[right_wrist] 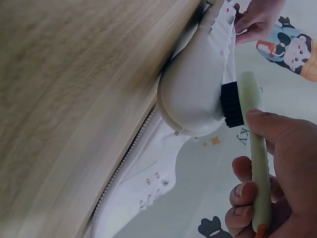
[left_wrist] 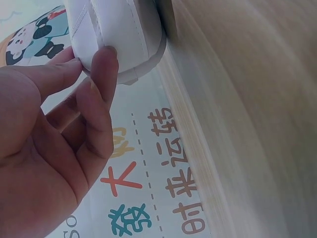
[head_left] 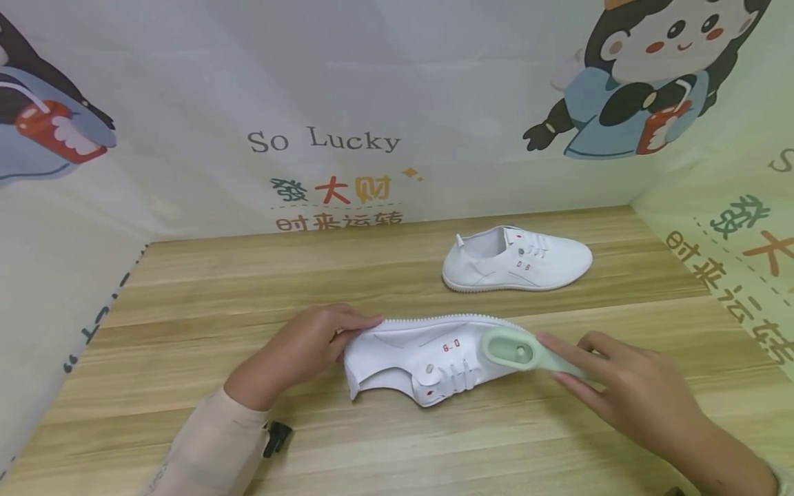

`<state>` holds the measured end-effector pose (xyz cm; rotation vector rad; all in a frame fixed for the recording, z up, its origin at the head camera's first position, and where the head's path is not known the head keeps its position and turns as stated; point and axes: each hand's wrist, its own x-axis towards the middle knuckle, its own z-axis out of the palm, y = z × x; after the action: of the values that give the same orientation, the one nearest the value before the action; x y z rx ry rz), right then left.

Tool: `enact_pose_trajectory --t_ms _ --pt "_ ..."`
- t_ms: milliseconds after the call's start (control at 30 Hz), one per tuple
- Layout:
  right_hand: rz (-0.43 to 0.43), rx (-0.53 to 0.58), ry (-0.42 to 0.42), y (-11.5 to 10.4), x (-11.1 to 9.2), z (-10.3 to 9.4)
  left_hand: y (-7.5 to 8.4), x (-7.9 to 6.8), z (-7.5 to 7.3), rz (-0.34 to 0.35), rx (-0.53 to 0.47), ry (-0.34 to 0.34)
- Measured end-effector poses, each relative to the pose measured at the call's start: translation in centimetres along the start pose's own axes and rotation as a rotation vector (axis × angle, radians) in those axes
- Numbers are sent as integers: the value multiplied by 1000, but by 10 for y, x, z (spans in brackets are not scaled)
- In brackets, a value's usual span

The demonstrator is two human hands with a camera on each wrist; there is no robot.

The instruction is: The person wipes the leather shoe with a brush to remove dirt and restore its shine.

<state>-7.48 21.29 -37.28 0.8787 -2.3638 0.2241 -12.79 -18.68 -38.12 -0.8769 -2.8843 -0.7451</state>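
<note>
A white lace-up shoe (head_left: 403, 351) lies tilted on its side in the middle of the table, its sole edge toward the back. My left hand (head_left: 310, 348) pinches the heel end between thumb and fingers, as the left wrist view also shows at the shoe's heel (left_wrist: 119, 34). In my right hand (head_left: 633, 386) is a pale green brush (head_left: 511, 348), gripped by its handle. Seen from the right wrist, the brush's dark bristles (right_wrist: 231, 104) touch the shoe's upper near the toe (right_wrist: 193, 94).
A second white shoe (head_left: 517, 265) stands upright behind, toward the right, toe pointing right. Printed cloth (head_left: 347, 89) walls off the back and sides of the wooden table (head_left: 298, 269). A small black clip-like piece (head_left: 277, 438) shows beside the left sleeve (head_left: 211, 441).
</note>
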Motion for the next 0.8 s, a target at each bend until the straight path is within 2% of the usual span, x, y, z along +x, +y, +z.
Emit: enact_pose_trajectory --t_ms 267,433,667,800 --pt "-64 51 -51 -7 21 16 -2 0 1 12 12 8" --pt "-130 100 -39 -15 37 29 -2 0 1 4 14 6" --pt "-209 110 -20 -27 52 41 -2 0 1 15 10 19" --pt "-229 111 -36 -39 61 50 -2 -1 0 10 3 19"
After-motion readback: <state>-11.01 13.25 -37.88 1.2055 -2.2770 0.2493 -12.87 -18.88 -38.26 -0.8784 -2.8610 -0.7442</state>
